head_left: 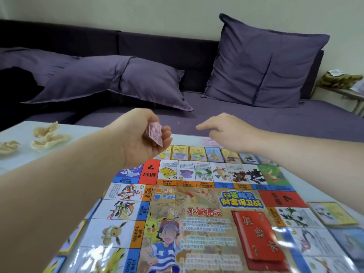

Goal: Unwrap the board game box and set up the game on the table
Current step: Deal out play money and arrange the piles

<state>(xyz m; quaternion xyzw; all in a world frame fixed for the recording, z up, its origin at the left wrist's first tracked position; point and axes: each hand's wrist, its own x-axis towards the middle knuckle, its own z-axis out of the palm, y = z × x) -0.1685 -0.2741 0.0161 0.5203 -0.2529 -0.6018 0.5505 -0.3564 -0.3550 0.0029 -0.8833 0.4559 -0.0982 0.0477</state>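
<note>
Both arms are out over the game board (197, 209), which lies unfolded and flat on the pale table (82, 134), its glossy sheet catching the light and its printed squares of cartoon creatures running round the edge. The left hand (145, 138) is raised above the board's far left corner, palm turned inward, fingers curled and thumb pinching a small stack of pink play-money notes (154, 134). The right hand (226, 133) hangs over the far edge of the board with its fingers loose and reaching left, holding nothing that shows. Just beneath it there's a patch of pink (208, 141) on the table; whether the hand touches it, can't tell. A row of property cards (199, 153) is lined up along the far side of the board, just beside its squares, and more cards (332, 213) lie off the right side. Pale crumpled scraps (47, 134) sit on the table's far left, well apart from the board. Behind the table runs a purple sofa (256, 123), one cushion (264, 64) upright, another cushion (110, 83) slumped flat.
</note>
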